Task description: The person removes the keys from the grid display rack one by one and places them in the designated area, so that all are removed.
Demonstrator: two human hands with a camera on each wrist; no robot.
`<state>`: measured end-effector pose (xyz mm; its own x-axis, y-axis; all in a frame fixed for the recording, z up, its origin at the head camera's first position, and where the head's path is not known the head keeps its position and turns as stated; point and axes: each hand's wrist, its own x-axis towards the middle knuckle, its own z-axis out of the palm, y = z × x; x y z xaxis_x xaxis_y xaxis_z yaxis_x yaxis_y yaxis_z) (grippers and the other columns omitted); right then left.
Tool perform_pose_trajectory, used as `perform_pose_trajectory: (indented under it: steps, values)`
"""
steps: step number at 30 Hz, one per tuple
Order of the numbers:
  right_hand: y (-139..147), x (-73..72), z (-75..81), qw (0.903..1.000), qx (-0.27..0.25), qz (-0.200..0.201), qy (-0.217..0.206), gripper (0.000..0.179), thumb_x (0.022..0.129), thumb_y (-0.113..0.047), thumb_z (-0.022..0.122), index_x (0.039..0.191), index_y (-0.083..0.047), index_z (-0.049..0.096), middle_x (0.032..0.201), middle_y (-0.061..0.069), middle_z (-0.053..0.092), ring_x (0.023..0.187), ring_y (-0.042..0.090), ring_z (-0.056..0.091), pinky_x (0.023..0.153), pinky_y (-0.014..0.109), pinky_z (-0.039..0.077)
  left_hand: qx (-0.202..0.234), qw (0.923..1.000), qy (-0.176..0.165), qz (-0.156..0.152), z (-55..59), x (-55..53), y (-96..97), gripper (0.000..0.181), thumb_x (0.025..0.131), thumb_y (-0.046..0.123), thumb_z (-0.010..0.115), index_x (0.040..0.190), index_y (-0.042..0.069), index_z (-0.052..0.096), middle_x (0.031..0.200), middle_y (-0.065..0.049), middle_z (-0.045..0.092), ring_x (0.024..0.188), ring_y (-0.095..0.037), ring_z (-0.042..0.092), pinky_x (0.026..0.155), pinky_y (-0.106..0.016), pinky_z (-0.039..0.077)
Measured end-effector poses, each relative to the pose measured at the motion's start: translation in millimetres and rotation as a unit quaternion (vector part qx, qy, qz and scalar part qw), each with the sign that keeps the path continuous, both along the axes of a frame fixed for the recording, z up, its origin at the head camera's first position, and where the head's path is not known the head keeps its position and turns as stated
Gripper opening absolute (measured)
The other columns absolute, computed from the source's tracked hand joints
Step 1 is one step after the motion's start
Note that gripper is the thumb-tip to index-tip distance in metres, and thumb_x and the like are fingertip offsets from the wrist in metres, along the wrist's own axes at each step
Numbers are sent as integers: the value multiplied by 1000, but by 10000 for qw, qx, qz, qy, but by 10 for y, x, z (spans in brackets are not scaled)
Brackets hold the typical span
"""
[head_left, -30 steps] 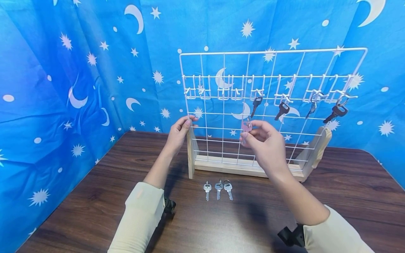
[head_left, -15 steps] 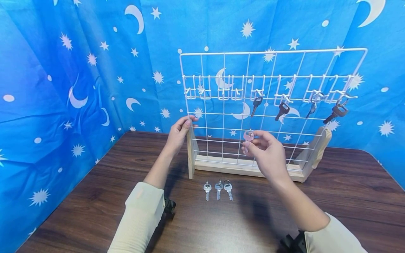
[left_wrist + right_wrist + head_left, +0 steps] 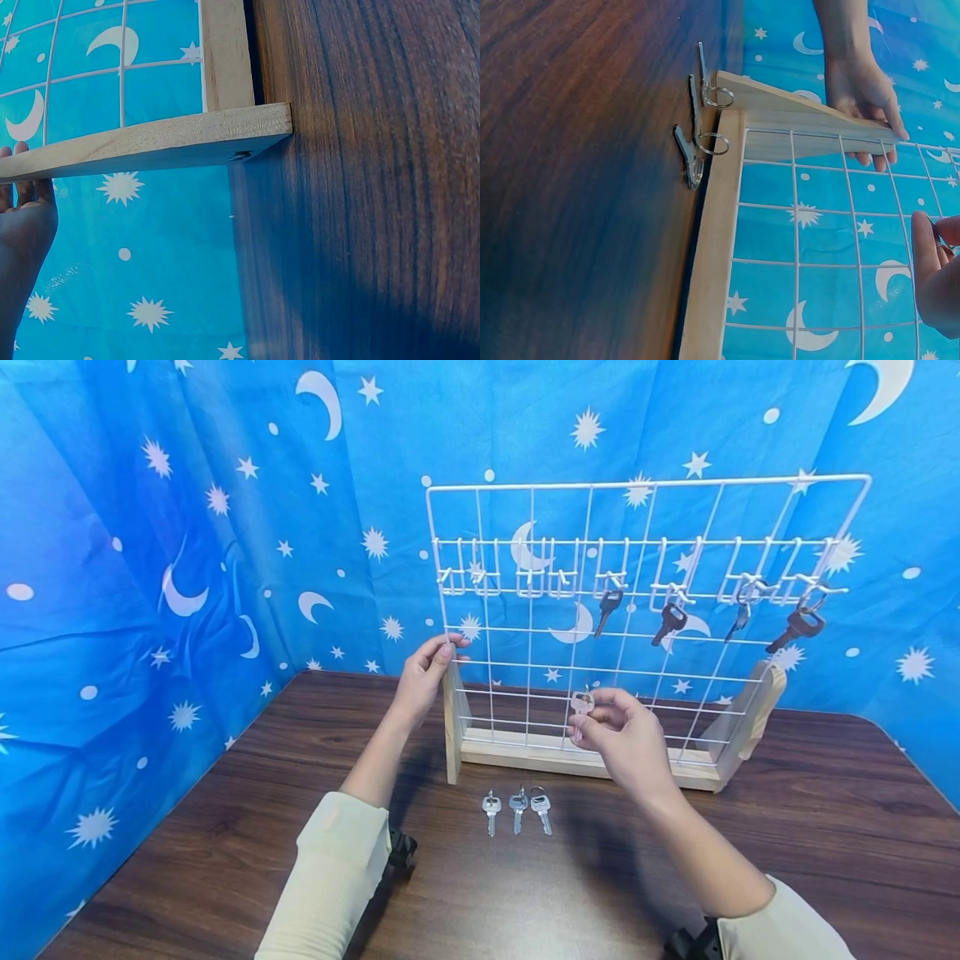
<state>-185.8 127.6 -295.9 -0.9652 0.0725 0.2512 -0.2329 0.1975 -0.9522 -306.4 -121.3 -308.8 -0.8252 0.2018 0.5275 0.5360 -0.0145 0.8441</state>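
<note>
My left hand (image 3: 422,681) grips the top of the left wooden post (image 3: 452,718) of a white wire grid rack (image 3: 555,732), and in the right wrist view its fingers wrap round the wood. In front of the grid's lower middle, my right hand (image 3: 633,739) pinches a key (image 3: 582,702) between thumb and fingers, its head showing above the thumb. The key looks pale pinkish. In the right wrist view the right hand (image 3: 937,277) sits at the edge, the key mostly hidden. Dark keys (image 3: 670,623) hang from hooks on the grid's right half.
Three silver keys with rings, one of them the leftmost key (image 3: 491,814), lie on the dark wooden table (image 3: 300,852) before the rack. White hooks (image 3: 531,581) line the grid's upper left. A blue cloth (image 3: 225,568) with moons and stars stands behind.
My right hand has lowered with the key, from just below the hanging keys to the grid's lower part. The left hand keeps its hold on the post.
</note>
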Motion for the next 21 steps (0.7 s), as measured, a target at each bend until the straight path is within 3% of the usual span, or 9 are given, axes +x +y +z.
perform_pose_trajectory:
  steps: [3,10,16,21]
  values:
    - [4,-14,-28,9999,40,70,-116,29,88,1,59,114,9,49,87,18,65,72,8,66,70,24,54,41,10000,-63,-45,22,22,7,33,101,13,39,125,-8,48,123,-30,50,107,-39,55,96,-38,42]
    - [33,-19,-86,9991,-48,263,-344,30,88,3,58,113,12,46,83,15,66,70,8,66,69,25,54,-91,9999,-57,40,172,213,48,33,101,9,36,124,-14,44,122,-31,50,107,-43,53,96,-39,42]
    - [71,-40,-150,9974,302,395,-513,26,88,4,57,111,11,47,86,17,66,71,9,65,67,25,55,-47,10000,-57,-6,178,223,46,34,101,9,36,124,-15,44,122,-30,50,108,-46,51,97,-41,41]
    - [106,-67,-199,9954,291,519,-753,25,89,4,55,111,11,46,88,18,67,74,13,66,68,26,55,-30,10000,-54,-39,169,207,42,34,101,9,37,124,-15,44,122,-30,50,108,-44,52,97,-39,41]
